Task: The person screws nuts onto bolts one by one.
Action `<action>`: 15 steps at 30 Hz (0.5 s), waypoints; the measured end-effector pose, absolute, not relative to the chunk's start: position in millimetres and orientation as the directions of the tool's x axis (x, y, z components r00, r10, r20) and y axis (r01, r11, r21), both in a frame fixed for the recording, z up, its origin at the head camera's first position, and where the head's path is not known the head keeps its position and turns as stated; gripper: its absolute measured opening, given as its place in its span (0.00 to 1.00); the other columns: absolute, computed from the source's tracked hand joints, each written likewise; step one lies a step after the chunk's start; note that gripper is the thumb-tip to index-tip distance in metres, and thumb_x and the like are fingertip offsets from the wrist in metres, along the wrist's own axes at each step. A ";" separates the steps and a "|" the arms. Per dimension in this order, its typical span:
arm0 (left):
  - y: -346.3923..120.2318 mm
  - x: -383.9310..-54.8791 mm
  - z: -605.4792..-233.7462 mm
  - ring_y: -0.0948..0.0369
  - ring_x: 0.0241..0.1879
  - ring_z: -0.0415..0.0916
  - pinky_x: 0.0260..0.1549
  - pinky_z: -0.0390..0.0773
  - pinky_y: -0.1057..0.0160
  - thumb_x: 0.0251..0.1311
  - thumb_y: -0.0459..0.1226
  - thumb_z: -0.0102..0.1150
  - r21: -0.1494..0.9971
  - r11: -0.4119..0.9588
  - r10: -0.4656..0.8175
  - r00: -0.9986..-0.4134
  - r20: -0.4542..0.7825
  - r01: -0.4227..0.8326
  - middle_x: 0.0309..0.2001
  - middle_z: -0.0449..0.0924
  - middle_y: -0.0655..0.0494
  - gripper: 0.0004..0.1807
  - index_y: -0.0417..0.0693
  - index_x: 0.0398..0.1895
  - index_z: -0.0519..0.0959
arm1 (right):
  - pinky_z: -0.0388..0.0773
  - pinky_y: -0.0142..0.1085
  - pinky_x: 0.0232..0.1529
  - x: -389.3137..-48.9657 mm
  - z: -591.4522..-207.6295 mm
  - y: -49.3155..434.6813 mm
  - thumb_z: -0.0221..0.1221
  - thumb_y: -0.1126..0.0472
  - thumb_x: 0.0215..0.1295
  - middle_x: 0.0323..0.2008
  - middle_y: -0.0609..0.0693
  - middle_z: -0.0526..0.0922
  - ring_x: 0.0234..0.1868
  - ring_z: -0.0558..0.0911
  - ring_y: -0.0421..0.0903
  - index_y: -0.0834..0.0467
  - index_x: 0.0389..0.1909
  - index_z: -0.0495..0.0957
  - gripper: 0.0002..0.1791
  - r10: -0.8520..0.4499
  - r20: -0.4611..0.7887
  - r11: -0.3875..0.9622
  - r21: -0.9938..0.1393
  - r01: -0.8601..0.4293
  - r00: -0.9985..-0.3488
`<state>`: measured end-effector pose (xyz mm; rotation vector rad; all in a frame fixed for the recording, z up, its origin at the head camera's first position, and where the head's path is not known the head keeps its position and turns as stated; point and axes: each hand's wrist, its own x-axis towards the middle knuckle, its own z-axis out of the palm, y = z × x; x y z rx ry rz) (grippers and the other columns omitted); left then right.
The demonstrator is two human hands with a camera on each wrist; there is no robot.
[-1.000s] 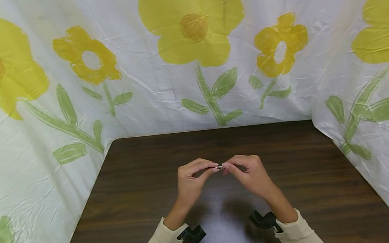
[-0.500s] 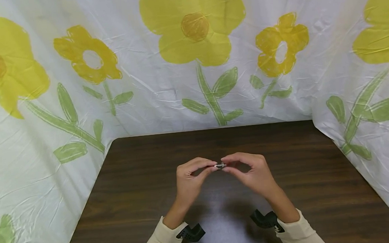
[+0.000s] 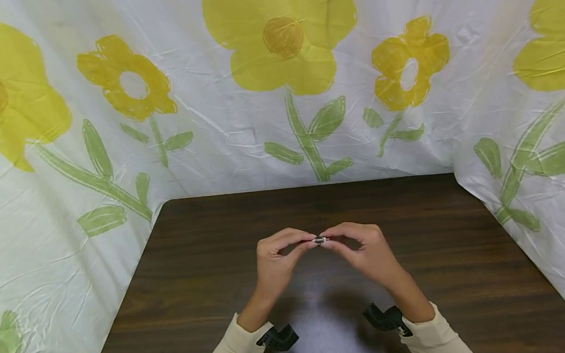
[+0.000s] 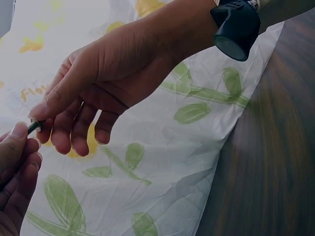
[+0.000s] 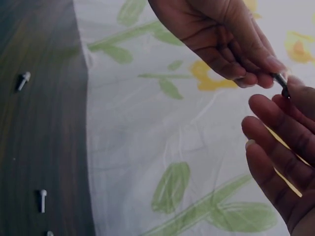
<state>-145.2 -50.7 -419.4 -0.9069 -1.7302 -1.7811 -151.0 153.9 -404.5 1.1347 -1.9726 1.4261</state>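
A small metal bolt is held between my two hands above the table. My left hand pinches its left end between thumb and fingertips. My right hand pinches the other end, where a wider part shows; whether that is a head or a nut I cannot tell. In the left wrist view, threads show on the bolt between my left hand and right hand. In the right wrist view, the right thumb touches the end of the bolt, and the other right fingers are spread.
The dark wooden table lies under both hands. Several more bolts lie on it in the right wrist view. A white cloth with yellow flowers hangs around the back and sides. Both wrists carry black devices.
The right thumb and fingertips spread apart around the bolt's end, baring more of it, then drew in on it again. The left hand has kept its hold nearly still.
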 end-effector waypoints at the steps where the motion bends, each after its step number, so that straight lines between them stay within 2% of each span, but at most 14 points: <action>1: -50.7 -145.1 -419.4 0.55 0.35 0.85 0.35 0.85 0.61 0.52 0.20 0.70 0.665 -0.076 0.101 -0.658 0.746 0.743 0.34 0.87 0.45 0.09 0.35 0.37 0.88 | 0.83 0.30 0.40 -150.5 -404.6 153.8 0.70 0.79 0.52 0.37 0.50 0.89 0.36 0.88 0.43 0.58 0.42 0.87 0.18 -0.362 0.738 0.132 -0.564 -0.815 -0.569; 6: -49.9 -144.4 -418.8 0.55 0.34 0.85 0.35 0.86 0.61 0.52 0.20 0.70 0.657 -0.079 0.104 -0.649 0.753 0.750 0.34 0.87 0.45 0.08 0.34 0.36 0.87 | 0.83 0.31 0.40 -148.7 -404.3 152.8 0.67 0.76 0.61 0.33 0.50 0.89 0.35 0.87 0.43 0.57 0.39 0.86 0.12 -0.383 0.696 0.133 -0.609 -0.782 -0.608; 15: -48.9 -144.4 -418.8 0.56 0.33 0.85 0.33 0.85 0.62 0.52 0.21 0.71 0.657 -0.075 0.114 -0.648 0.753 0.750 0.33 0.87 0.46 0.08 0.35 0.36 0.88 | 0.82 0.29 0.37 -148.3 -407.3 151.5 0.61 0.75 0.67 0.27 0.43 0.87 0.32 0.87 0.41 0.54 0.29 0.87 0.14 -0.340 0.672 0.187 -0.637 -0.748 -0.658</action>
